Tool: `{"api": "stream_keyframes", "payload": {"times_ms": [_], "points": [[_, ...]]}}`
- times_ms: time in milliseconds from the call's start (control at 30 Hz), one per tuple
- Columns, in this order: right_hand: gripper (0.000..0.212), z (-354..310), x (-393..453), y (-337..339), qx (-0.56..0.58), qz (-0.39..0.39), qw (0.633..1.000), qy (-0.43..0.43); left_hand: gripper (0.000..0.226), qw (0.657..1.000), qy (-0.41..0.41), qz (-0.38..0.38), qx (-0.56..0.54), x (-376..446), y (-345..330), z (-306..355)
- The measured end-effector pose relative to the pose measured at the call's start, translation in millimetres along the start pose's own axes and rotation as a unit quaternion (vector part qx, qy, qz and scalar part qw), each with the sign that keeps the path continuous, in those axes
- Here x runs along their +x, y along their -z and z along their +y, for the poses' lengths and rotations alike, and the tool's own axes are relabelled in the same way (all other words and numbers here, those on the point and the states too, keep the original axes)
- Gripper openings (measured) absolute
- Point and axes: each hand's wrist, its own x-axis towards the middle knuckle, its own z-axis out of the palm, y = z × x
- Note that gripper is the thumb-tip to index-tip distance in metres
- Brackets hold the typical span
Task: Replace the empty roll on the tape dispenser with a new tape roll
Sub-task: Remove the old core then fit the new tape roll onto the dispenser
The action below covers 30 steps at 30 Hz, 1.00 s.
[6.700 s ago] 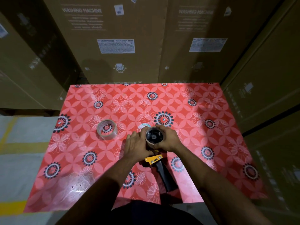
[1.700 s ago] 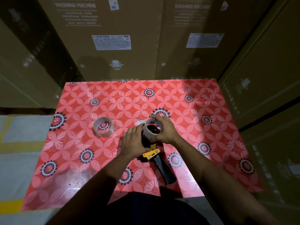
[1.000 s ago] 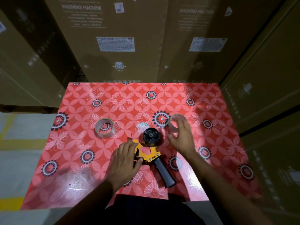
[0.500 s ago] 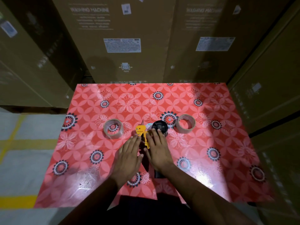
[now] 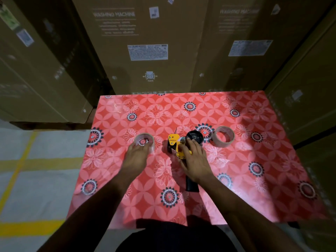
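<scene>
The yellow and black tape dispenser (image 5: 174,142) lies on the red flowered table (image 5: 245,179), its black spool hub (image 5: 195,137) bare. My right hand (image 5: 195,159) rests on the dispenser's body and holds it down, covering part of the black handle. The empty brown cardboard roll (image 5: 223,136) lies flat to the right of the hub. The new clear tape roll (image 5: 144,141) lies to the left. My left hand (image 5: 135,157) reaches it, fingertips touching its near rim, fingers apart and blurred.
Tall brown cardboard boxes marked washing machine (image 5: 145,42) stand against the table's far edge and along its right side. A grey floor with yellow lines (image 5: 27,160) lies to the left of the table.
My right hand pulled the empty roll off the hub and laid it to the right, then came back onto the dispenser. My left hand left the dispenser and moved left to the new roll.
</scene>
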Motion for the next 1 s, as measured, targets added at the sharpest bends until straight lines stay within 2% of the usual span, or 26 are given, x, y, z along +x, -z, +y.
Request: {"api": "stream_keyframes", "payload": {"times_ms": [100, 167, 267, 367, 433, 500, 567, 700, 833, 900, 1000], "points": [[0.051, -10.6, -6.8, 7.5, 0.039, 0.092, 0.995, 0.019, 0.063, 0.999, 0.005, 0.020, -0.044, 6.8, 4.7, -1.1], [0.044, -21.9, -9.7, 14.4, 0.110, 0.112, 0.988, 0.013, 0.053, 0.980, 0.052, 0.015, -0.193, 2.4, 12.1, 6.1], [0.039, -39.8, -11.0, 29.4, 0.284, 0.101, 0.954, -0.002, 0.042, 0.880, 0.084, 0.019, -0.468, -16.1, 36.7, 33.5], [0.039, -53.6, -14.3, 54.0, 0.396, 0.109, 0.911, 0.025, 0.036, 0.787, 0.067, 0.019, -0.613, -36.0, 62.0, 60.6], [0.040, -59.7, -18.8, 69.1, 0.442, 0.104, 0.890, 0.046, 0.035, 0.754, 0.059, 0.017, -0.654, -46.4, 72.6, 72.2], [0.038, -59.6, -21.9, 73.5, 0.445, 0.108, 0.888, 0.050, 0.035, 0.734, 0.064, 0.024, -0.676, -53.4, 77.1, 80.1], [0.030, -55.6, -23.5, 72.4, 0.449, 0.123, 0.884, 0.041, 0.037, 0.719, 0.091, 0.041, -0.687, -58.4, 79.3, 88.1], [0.019, -49.7, -28.1, 72.8, 0.480, 0.146, 0.864, 0.027, 0.040, 0.721, 0.142, 0.102, -0.671, -65.2, 83.3, 99.5], [0.018, -49.2, -33.6, 76.0, 0.480, 0.132, 0.866, 0.047, 0.016, 0.735, 0.124, 0.114, -0.656, -68.4, 83.9, 104.8], [0.023, -44.7, -36.5, 78.1, 0.476, 0.117, 0.869, 0.066, 0.015, 0.731, 0.118, 0.104, -0.664, -71.5, 86.0, 109.7], [0.022, -36.5, -36.1, 81.9, 0.497, 0.131, 0.856, 0.045, 0.040, 0.725, 0.059, 0.029, -0.685, -76.1, 90.1, 114.1]]}}
